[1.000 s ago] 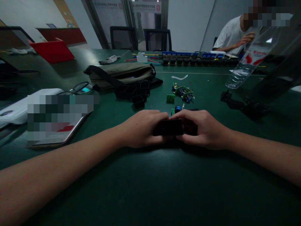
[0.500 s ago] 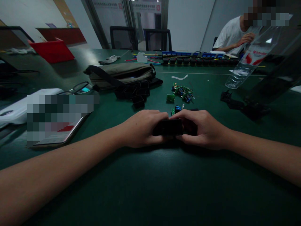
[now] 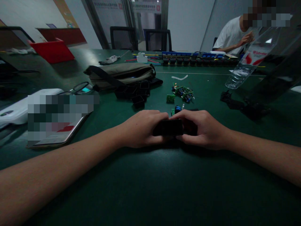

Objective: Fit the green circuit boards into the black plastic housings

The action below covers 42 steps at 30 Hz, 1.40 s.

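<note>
Between my two hands, low over the green table [image 3: 150, 185], is a small black plastic case [image 3: 169, 127]. My left hand [image 3: 143, 128] is closed around its left end, thumb below and fingers above. At its right end my right hand [image 3: 202, 127] pinches with thumb and fingertips; a dark part inside that palm is too shadowed to make out. Just beyond the hands lie a blue-and-black component [image 3: 178, 109], partly hidden by my fingers, a small green circuit board [image 3: 170, 99] and a pile of circuit boards [image 3: 184, 93] with parts on them.
Several black plastic cases [image 3: 133, 94] lie by a grey-green bag [image 3: 122, 73]. At left are a phone [image 3: 70, 135], a white device [image 3: 14, 110] and glasses [image 3: 82, 88]. A water bottle [image 3: 252, 59] stands at right near black parts [image 3: 244, 105]. A person [image 3: 231, 33] sits across the table.
My hands and the black case have stayed in place. The person across the table has shifted a hand slightly.
</note>
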Tool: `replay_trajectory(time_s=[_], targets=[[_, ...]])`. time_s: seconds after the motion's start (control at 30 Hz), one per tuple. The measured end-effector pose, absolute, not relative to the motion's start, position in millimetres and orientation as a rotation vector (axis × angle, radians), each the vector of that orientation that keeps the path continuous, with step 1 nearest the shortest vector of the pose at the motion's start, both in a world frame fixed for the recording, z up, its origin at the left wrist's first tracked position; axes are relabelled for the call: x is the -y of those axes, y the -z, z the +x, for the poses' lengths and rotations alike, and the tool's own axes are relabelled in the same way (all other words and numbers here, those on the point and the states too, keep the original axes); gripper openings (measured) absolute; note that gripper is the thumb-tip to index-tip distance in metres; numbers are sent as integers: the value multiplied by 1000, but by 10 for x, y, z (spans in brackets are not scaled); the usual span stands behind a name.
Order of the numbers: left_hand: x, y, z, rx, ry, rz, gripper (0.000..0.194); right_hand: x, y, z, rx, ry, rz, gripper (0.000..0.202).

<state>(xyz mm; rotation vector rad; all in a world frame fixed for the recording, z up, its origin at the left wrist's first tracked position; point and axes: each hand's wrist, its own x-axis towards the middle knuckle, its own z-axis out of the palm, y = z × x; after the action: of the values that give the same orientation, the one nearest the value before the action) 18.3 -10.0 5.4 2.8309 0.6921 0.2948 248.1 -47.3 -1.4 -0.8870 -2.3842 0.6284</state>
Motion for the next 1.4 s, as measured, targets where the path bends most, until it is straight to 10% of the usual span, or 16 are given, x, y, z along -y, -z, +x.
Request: replay_trajectory(time_s=[1.4], targets=[[107, -63, 177, -692, -298, 2822, 26, 475, 13, 2490, 2385, -619, -877, 37]])
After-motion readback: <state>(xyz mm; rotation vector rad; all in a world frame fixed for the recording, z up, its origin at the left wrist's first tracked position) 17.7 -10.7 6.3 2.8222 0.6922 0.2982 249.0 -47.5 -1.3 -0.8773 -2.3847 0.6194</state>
